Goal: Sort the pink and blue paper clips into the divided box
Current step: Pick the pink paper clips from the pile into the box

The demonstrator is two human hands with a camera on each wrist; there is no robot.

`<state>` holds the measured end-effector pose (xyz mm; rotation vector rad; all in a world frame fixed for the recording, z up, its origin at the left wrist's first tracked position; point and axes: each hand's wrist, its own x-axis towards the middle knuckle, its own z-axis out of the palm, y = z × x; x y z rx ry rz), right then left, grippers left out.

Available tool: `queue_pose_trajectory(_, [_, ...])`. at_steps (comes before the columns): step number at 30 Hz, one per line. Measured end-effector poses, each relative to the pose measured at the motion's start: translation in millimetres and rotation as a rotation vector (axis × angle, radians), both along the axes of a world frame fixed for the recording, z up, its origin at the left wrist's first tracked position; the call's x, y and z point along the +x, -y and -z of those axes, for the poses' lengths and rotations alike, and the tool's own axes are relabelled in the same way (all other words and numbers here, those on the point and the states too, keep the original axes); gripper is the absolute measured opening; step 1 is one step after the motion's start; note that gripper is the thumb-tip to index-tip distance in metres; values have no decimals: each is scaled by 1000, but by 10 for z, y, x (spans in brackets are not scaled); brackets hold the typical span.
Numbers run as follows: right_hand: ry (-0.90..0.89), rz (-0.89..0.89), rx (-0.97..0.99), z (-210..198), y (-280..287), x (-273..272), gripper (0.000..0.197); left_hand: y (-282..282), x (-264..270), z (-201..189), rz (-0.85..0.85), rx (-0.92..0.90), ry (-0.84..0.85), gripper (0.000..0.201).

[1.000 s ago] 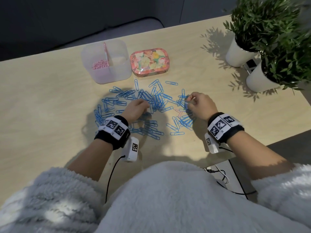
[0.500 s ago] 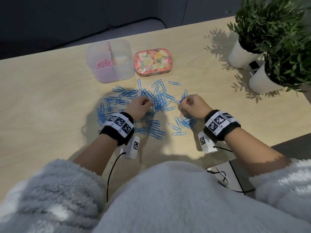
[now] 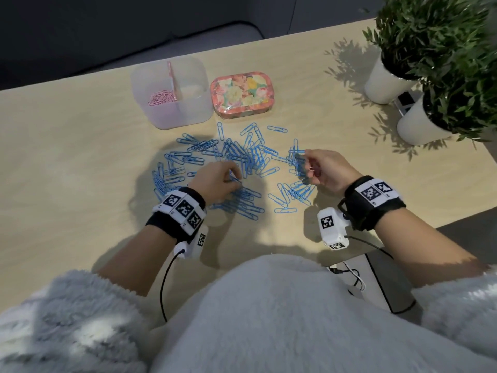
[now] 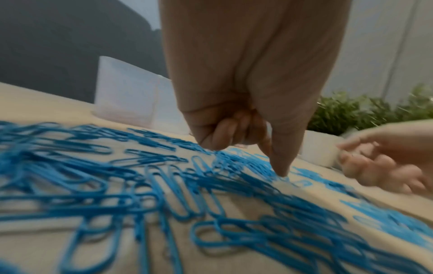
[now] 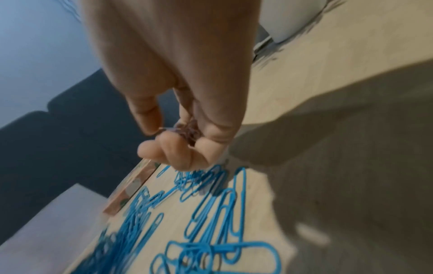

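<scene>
- Pink clips (image 5: 187, 132): small bunch in my right hand (image 3: 326, 169), lifted above the blue clips (image 3: 242, 157) on the worktop (image 3: 67, 157).
- Risk: a loose pink one may slip back into the blue, or drop in the wrong half of the divided box (image 3: 172, 98).
- Right grip: curled, clamped on the pink.
- Left hand (image 3: 217, 180): index down on blue clips, other fingers curled, holds nothing I can see.

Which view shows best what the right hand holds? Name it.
The right wrist view: the right hand pinches a small pink bundle, apparently pink paper clips, in curled fingers. The head view shows only a pink glimpse; the left wrist view shows blurred fingers, no clip.
</scene>
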<state>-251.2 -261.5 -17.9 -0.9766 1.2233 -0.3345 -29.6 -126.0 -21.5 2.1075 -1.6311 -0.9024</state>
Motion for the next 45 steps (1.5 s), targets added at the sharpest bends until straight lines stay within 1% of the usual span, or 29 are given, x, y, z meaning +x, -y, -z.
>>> queue_pose_trajectory(2, [-101, -159, -212, 68, -53, 114, 27, -21, 117, -39, -117, -18, -43, 8])
queue_pose_trajectory(4, [-212, -392, -457, 119, -147, 293, 20, 16, 265, -99, -238, -41, -45, 13])
queue_pose_trajectory(5, [-253, -518, -536, 130, -201, 393, 16, 61, 338, -159, -301, -50, -41, 17])
queue_pose_trajectory(8, [-459, -827, -792, 136, -284, 599, 32, 188, 634, -382, -414, -91, -16, 38])
queue_pose_trajectory(9, [-510, -899, -842, 103, -300, 626, 34, 234, 747, -462, -431, -123, 9, 46])
queue_pose_trajectory(10, [-550, -963, -860, 75, -305, 626, 35, 271, 861, -547, -444, -162, 47, 50])
queue_pose_trajectory(12, [-601, -1044, -866, 25, -275, 575, 33, 376, 1133, -636, -529, -172, 64, 40])
queue_pose_trajectory(13, [-606, -1048, -856, -4, -249, 550, 29, 433, 1258, -647, -553, -167, 76, 39])
queue_pose_trajectory(15, [-546, -959, -805, -55, -194, 529, 17, 538, 1418, -671, -565, -139, 114, 37])
queue_pose_trajectory(16, [-486, -887, -781, -81, -161, 552, 19, 579, 1480, -672, -568, -124, 146, 35])
queue_pose_trajectory(17, [-429, -818, -747, -117, -131, 595, 27, 627, 1516, -687, -575, -111, 180, 33])
queue_pose_trajectory(18, [-368, -753, -683, -155, -102, 655, 32, 672, 1550, -678, -575, -101, 206, 31])
queue_pose_trajectory(19, [-311, -705, -597, -218, -83, 736, 31, 703, 1570, -674, -577, -80, 202, 31])
queue_pose_trajectory(21, [-220, -654, -419, -375, -37, 950, 21, 740, 1603, -640, -571, -34, 184, 36])
queue_pose_trajectory(23, [-126, -638, -320, -544, 24, 1229, 16, 718, 1612, -617, -555, -31, 160, 36])
queue_pose_trajectory(25, [-76, -648, -346, -681, 81, 1555, 20, 638, 1604, -627, -548, -120, 109, 32])
queue_pose_trajectory(27, [-67, -651, -422, -797, 87, 1902, 26, 473, 1553, -651, -569, -276, 43, 30])
queue_pose_trajectory(29, [-58, -620, -502, -856, 65, 2253, 28, 238, 1471, -636, -573, -399, 37, 27])
queue_pose_trajectory(30, [-47, -592, -551, -861, 45, 2419, 26, 111, 1428, -595, -562, -419, 44, 25])
queue_pose_trajectory(31, [-40, -558, -598, -849, 24, 2573, 23, -16, 1380, -543, -556, -406, 47, 23])
queue_pose_trajectory(33, [-15, -510, -660, -786, -30, 2822, 20, -259, 1277, -405, -552, -323, 25, 20])
queue_pose_trajectory(36, [-117, -640, -719, -723, -112, 2982, 32, -548, 1118, -206, -502, -158, -42, 18])
queue_pose_trajectory(38, [-91, -639, -712, -734, -124, 2927, 37, -664, 1030, -103, -446, -80, -36, 17])
queue_pose_trajectory(40, [-22, -538, -720, -751, -60, 2732, 41, -714, 954, -33, -381, -49, 7, 16])
queue_pose_trajectory(42, [13, -438, -728, -701, 82, 2360, 37, -695, 861, 2, -299, -59, 51, 15])
queue_pose_trajectory(44, [-75, -396, -697, -579, 214, 1784, 28, -639, 762, 9, -213, -58, 75, 18])
queue_pose_trajectory(45, [-176, -405, -697, -506, 255, 1458, 23, -607, 715, 13, -173, -52, 84, 23])
